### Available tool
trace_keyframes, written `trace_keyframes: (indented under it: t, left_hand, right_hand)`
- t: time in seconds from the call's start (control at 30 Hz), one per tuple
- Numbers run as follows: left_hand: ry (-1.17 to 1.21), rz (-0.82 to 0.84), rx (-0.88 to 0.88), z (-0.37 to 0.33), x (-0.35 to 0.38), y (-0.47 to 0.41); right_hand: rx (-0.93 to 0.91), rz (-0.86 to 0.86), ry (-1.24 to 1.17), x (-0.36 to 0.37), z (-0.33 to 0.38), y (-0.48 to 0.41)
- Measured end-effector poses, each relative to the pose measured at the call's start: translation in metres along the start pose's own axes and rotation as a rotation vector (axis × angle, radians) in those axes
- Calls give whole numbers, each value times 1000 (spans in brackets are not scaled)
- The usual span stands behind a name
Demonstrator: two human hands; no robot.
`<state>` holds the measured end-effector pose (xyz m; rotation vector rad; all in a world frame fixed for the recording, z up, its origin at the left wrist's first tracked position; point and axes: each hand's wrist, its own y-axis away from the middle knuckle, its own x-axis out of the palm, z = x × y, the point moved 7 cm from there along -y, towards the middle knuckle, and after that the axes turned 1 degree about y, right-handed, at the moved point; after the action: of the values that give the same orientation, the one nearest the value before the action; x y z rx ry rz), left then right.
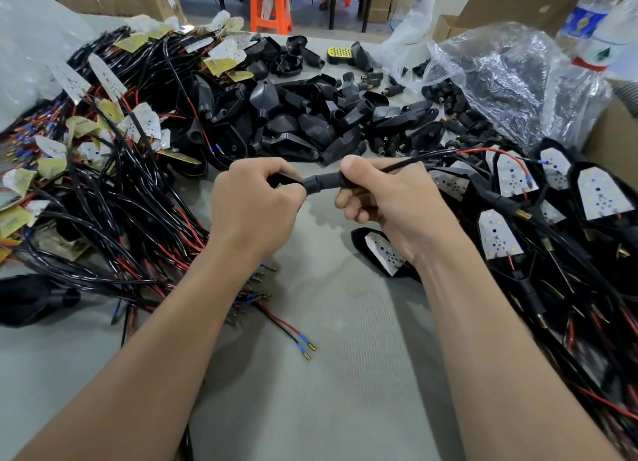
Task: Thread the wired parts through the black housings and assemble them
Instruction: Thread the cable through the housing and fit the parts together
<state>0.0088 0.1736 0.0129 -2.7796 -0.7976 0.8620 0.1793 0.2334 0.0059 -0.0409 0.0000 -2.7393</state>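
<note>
My left hand (pixel 253 201) and my right hand (pixel 383 201) grip the two ends of one black housing stem (pixel 319 183) above the middle of the table. A black sheathed wire (pixel 414 160) leaves my right fist and runs right, ending in red and blue-tipped leads (pixel 483 150). The housing's body is hidden inside my left fist. A heap of loose black housings (pixel 303 122) lies behind my hands. Wired LED boards (pixel 103 150) are piled at the left. Assembled units (pixel 552 219) with white LED boards lie at the right.
A grey mat (pixel 310 374) covers the table. One assembled unit (pixel 383 253) lies under my right wrist. Clear plastic bags (pixel 511 81) with small black parts sit at the back right, beside a water bottle (pixel 593 36). Cardboard boxes and an orange stool (pixel 271 8) stand beyond.
</note>
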Motion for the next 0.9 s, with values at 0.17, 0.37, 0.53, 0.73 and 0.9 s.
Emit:
trace_keyframes:
  t: [0.17, 0.37, 0.53, 0.73, 0.9]
  left_hand:
    - [-147, -161, 155, -18, -9, 13]
    - [-186, -196, 200, -25, -11, 17]
    - [-228, -310, 323, -39, -16, 24]
    - [-203, -211, 300, -37, -10, 22]
    - [-173, -212, 267, -36, -10, 23]
  right_hand:
    - [8, -11, -25, 3, 1, 1]
    - [27, -38, 15, 2, 2, 2]
    - [22, -138, 41, 0, 3, 2]
    - [69, -267, 107, -1, -2, 4]
    - [74, -355, 214, -1, -5, 3]
